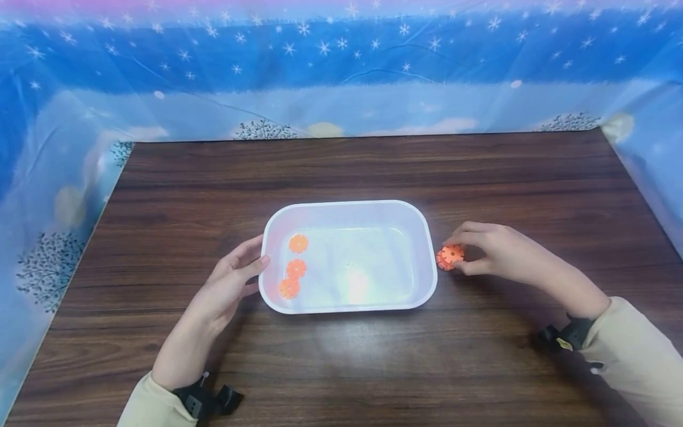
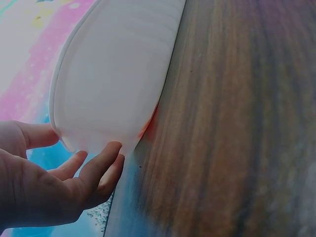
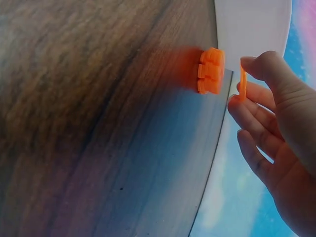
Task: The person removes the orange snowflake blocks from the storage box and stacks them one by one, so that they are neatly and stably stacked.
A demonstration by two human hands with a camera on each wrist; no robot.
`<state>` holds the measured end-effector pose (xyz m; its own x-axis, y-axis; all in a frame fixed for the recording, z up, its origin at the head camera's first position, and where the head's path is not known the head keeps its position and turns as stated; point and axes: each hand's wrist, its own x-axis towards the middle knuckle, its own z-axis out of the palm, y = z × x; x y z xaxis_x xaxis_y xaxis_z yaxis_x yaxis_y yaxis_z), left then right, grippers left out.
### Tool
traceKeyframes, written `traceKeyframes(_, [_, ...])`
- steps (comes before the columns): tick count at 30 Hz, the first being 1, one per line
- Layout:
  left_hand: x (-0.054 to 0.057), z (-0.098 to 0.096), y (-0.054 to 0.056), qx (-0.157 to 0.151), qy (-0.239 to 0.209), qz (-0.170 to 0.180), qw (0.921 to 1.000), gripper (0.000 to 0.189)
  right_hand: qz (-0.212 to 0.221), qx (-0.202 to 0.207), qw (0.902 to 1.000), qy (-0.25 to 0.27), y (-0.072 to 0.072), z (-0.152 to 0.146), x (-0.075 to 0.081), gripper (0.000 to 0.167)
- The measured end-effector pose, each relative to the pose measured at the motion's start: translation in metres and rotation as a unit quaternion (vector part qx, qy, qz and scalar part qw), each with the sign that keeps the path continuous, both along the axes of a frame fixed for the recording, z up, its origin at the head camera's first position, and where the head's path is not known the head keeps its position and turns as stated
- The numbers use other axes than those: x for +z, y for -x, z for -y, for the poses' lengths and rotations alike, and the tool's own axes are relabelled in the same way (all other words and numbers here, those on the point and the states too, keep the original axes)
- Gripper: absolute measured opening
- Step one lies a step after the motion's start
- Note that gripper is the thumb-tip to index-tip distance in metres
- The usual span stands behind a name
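A white plastic tub (image 1: pixel 347 308) stands on the table with three orange notched discs (image 1: pixel 298 244) lying along its left side. My left hand (image 1: pixel 226 290) holds the tub's left end, its thumb on the rim and its fingers against the outer wall. Just past the right end of the tub, my right hand (image 1: pixel 493 252) pinches one orange notched disc (image 3: pixel 243 81) by its edges between thumb and fingers. That disc is held on edge in the right wrist view, a small gap away from a short stack of similar discs (image 3: pixel 212 71) on the table.
The dark wood-grain table (image 1: pixel 341 172) runs out around the tub on every side. A blue snowflake-patterned cloth (image 1: pixel 341 65) hangs behind it and along both sides. Black straps with small devices (image 1: pixel 205 400) sit at both wrists.
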<state>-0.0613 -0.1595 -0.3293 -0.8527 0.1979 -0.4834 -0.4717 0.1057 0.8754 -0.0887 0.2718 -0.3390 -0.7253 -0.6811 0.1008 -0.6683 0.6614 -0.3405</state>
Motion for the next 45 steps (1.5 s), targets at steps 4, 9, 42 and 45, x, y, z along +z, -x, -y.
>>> traceKeyframes(4, [0.0015,0.0003,-0.0001,0.001,-0.002,-0.001,1.0,0.058,-0.006,-0.002,1.0,-0.005,0.0009,0.0003,-0.0023,0.031])
traceKeyframes(9, [0.0005,0.001,0.0007,0.001,-0.002,0.003,1.0,0.059,-0.011,-0.001,0.9999,-0.011,0.0023,0.0008,-0.0052,0.03])
traceKeyframes(42, [0.0005,0.0016,0.0005,0.004,-0.008,0.009,0.9999,0.058,0.033,-0.009,0.9992,-0.02,0.002,0.0022,-0.0056,0.039])
traceKeyframes(45, [0.0005,0.0012,0.0005,0.005,-0.009,0.009,0.9999,0.058,0.025,-0.006,0.9996,-0.014,0.0018,-0.0002,-0.0031,0.042])
